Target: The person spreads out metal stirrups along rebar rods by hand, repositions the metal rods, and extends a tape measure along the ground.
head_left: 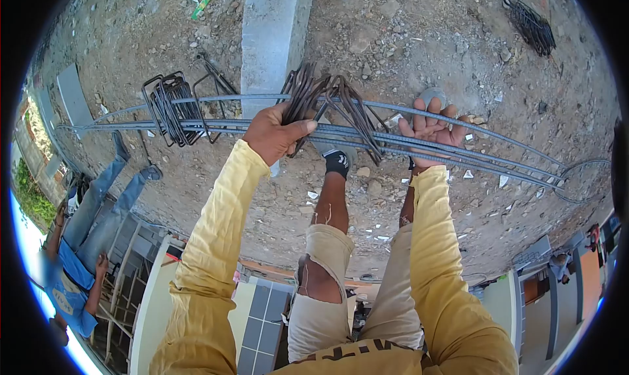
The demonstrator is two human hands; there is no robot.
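Observation:
My left hand (278, 134) is closed around a bundle of dark bent-wire rebar stirrups (305, 90), thumb across them. Just right of it, more stirrups (354, 116) hang tilted over the long steel rebar rods (498, 160), which run across the view. My right hand (434, 131) is palm up behind the rods, fingers spread and slightly curled, with rods crossing over the palm and fingers. Farther left, another cluster of stirrups (171, 109) sits around the rods.
A grey concrete beam (272, 40) reaches away from me behind the rods. More stirrups (531, 24) lie on the stony ground at the far right. A person in a blue shirt (72, 296) is at the left. A wire loop (585, 180) lies by the rods' right end.

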